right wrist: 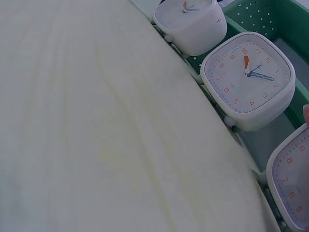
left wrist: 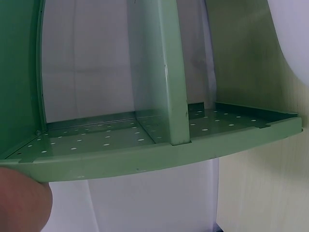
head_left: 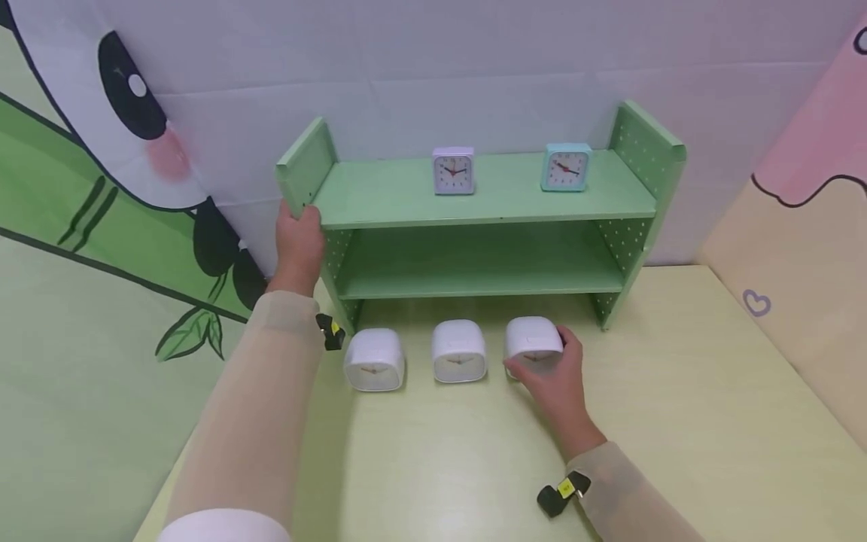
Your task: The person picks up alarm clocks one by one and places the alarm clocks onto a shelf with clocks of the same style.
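Beige-sleeved left arm (head_left: 250, 391) lies nearest the camera, extending from the near left toward the green shelf unit (head_left: 379, 196). The left hand (head_left: 298, 245) is closed round the front edge of the unit's left side panel (head_left: 308, 162); the left wrist view shows only part of one digit there.

The right hand (head_left: 558, 373) is spread to about the clock's width and has hold of the right-hand white clock (head_left: 531, 335), thumb at its near left, fingers along its right side. This clock is at the right end of a row on the worktop (head_left: 433, 467), just nearer than the unit; the hand hides its base, so whether it bears fully on the surface cannot be told. The middle white clock (head_left: 459, 339) and the left-hand white clock (head_left: 372, 350) stand upright and apart to its left, dials facing near.

On the upper shelf, a purple clock (head_left: 454, 172) stands near the middle and a light blue clock (head_left: 566, 168) toward the right.

Assessment: the step in hand appears to be grasping or adjusting the right-hand white clock while the left hand steadies the unit. Any next move calls for even finger pressure and clearance from the middle clock.
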{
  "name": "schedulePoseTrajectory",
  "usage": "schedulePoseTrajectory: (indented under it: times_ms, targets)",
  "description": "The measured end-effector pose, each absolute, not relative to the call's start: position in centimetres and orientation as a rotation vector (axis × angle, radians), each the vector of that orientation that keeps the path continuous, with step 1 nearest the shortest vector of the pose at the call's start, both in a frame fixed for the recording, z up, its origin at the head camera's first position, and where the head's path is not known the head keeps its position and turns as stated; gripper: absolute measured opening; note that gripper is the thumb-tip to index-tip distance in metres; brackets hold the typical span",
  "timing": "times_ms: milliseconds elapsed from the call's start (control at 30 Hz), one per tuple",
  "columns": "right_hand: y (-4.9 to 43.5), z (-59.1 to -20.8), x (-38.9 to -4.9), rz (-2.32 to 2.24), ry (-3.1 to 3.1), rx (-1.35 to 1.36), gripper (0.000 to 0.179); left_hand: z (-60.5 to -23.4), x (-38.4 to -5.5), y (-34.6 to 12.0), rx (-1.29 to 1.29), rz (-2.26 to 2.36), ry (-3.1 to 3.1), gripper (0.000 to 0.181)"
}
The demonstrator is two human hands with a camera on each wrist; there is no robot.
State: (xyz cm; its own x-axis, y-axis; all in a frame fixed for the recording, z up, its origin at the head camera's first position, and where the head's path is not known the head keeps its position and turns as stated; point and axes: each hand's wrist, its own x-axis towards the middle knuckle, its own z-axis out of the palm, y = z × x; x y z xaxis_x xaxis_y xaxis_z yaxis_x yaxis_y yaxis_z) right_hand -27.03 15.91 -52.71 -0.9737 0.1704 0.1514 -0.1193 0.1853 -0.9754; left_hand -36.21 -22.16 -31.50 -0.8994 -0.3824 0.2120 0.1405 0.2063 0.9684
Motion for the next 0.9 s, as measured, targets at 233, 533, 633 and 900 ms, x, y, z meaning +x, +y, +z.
schedulePoseTrajectory:
  times_ms: [233,533,633,900]
  targets:
    - [16.00,-52.74,-27.52,1.831,-2.264,-0.040,0.115,-31.40,-36.18,-22.11,0.218,-1.737,-2.079,0.050]
    - [15.28,-52.40,-27.36,1.685,-2.334,-0.151,0.133,-31.45,-36.27,-22.35,0.200,-1.734,-2.076,0.050]
    - [15.15,-52.30,-27.25,1.669,-2.351,-0.165,0.127,-31.39,-36.26,-22.24,0.199,-1.739,-2.075,0.050]
    - [15.30,-52.01,-26.99,1.684,-2.363,-0.172,0.117,-31.49,-36.24,-22.16,0.205,-1.767,-2.056,0.049]
